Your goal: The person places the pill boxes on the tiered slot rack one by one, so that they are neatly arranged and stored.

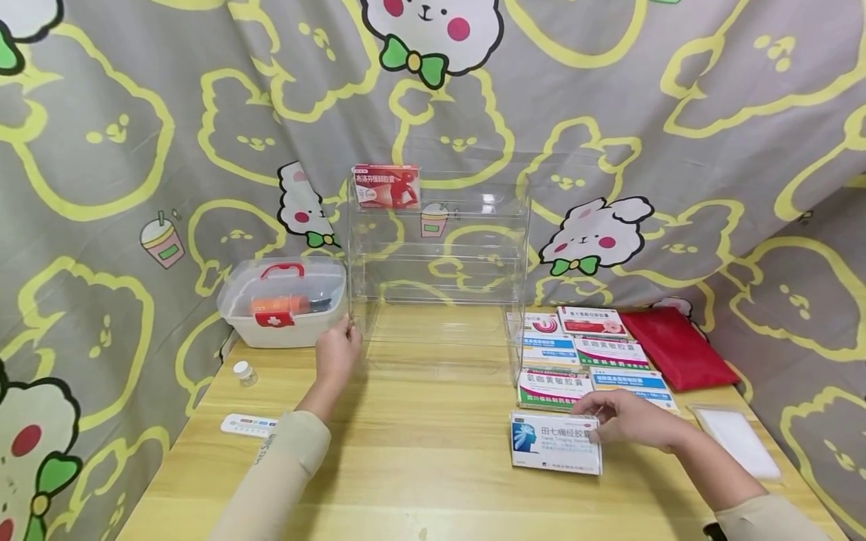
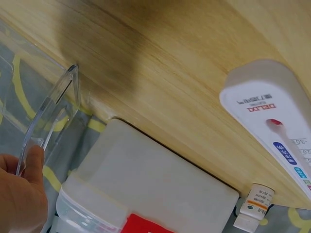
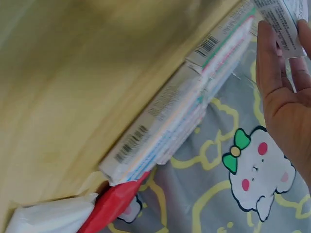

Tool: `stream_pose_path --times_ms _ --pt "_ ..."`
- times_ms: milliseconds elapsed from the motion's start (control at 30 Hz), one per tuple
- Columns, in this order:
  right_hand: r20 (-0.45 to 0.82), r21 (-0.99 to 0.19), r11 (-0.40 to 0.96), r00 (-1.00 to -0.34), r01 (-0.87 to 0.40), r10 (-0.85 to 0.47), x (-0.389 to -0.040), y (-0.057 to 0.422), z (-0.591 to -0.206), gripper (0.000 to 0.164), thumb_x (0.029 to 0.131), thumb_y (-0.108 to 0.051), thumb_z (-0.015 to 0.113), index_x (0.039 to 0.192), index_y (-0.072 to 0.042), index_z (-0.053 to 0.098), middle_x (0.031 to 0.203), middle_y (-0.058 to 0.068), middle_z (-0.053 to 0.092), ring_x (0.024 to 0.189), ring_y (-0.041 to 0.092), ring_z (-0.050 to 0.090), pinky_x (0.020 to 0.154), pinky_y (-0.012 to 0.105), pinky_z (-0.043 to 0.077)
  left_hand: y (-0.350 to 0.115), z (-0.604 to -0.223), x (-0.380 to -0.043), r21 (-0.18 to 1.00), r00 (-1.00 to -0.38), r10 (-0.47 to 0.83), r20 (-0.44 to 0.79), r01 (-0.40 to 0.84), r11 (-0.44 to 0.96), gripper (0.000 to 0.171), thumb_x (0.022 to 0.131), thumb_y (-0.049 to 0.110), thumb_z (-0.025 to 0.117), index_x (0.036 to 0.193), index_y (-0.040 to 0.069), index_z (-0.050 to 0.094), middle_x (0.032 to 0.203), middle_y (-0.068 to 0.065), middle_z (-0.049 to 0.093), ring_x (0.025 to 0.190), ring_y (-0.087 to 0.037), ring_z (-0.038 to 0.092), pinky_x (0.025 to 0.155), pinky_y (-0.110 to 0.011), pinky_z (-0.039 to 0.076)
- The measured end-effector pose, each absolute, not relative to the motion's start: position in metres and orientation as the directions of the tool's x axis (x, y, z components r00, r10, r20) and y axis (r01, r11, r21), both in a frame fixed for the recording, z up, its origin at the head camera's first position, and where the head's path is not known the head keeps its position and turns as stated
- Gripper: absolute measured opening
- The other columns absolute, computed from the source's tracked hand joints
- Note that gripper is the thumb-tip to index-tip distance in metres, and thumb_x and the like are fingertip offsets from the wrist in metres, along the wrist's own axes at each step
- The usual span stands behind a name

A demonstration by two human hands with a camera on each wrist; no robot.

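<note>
White medicine box (image 1: pixel 555 445) with a blue head printed on it is at the front right of the table (image 1: pixel 419 481), its broad face toward the camera; the right hand (image 1: pixel 632 421) pinches it by its right end, between thumb and fingers. Whether its lower edge touches the wood I cannot tell. The left hand (image 1: pixel 338 353) grips the near left edge of a clear plastic rack (image 1: pixel 443 259), thumb against the thin, glossy side panel. The rack is stepped and see-through, and on its top tier, at the left end, stands a red-and-white carton (image 1: pixel 387 188).

Left of the rack is a plastic first-aid case (image 1: pixel 318 336) with a milky body, a translucent lid, a red handle and a red latch with a white cross; an orange cylinder (image 1: pixel 271 305) with a dark end shows through it. Nearby stand a small white-capped bottle (image 1: pixel 245 374) and, nearer the front, a smooth white thermometer (image 1: pixel 246 425) with rounded ends.

On the right, six printed cartons (image 1: pixel 612 353) lie in two columns, beside a soft red pouch (image 1: pixel 679 349) and a clear packet (image 1: pixel 737 443) with something white inside. Grey cloth (image 1: pixel 467 113) with yellow outlines hangs in folds behind.
</note>
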State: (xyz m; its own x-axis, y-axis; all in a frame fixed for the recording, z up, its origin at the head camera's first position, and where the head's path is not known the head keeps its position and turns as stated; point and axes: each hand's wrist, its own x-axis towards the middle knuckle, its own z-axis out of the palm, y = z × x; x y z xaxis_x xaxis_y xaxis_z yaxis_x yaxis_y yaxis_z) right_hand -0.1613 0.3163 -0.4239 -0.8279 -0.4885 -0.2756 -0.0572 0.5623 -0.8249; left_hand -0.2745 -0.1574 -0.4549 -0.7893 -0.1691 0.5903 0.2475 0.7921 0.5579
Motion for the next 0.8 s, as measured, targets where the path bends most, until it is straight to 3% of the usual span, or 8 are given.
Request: stream_pose_path --times_ms 300,533,800 --pt "-0.126 -0.835 0.537 -0.909 -0.119 -0.398 -0.168 0.306 -0.398 0.034 0.080 -0.018 0.073 0.111 -0.006 0.068 0.107 0.013 0.063 0.085 0.013 0.056 0.068 0.025 0.050 -0.157 -0.452 -0.273 0.548 -0.790 -0.163 0.591 0.244 0.800 0.029 0.080 0.002 0.058 0.106 -0.008 0.067 0.089 -0.027 0.068 0.064 -0.043 0.062 0.059 -0.052 0.050" --pt "-0.035 -0.840 0.529 -0.962 -0.118 -0.270 -0.178 0.291 -0.363 0.042 0.079 -0.021 0.075 0.116 -0.002 0.066 0.103 0.013 0.066 0.084 0.019 0.060 0.067 0.029 0.054 -0.159 -0.456 -0.275 0.536 -0.773 -0.159 0.614 0.261 0.803 0.028 0.079 0.001 0.058 0.104 -0.008 0.068 0.086 -0.027 0.068 0.061 -0.042 0.061 0.057 -0.052 0.049" --pt "0.068 -0.886 0.448 -0.989 -0.121 -0.132 -0.202 0.273 -0.311 0.047 0.082 -0.026 0.072 0.121 -0.002 0.062 0.100 -0.005 0.067 0.084 0.012 0.065 0.071 0.027 0.054 -0.159 -0.458 -0.274 0.538 -0.772 -0.164 0.614 0.257 0.803 0.028 0.080 0.001 0.057 0.104 -0.007 0.068 0.084 -0.027 0.068 0.060 -0.043 0.060 0.058 -0.052 0.049"
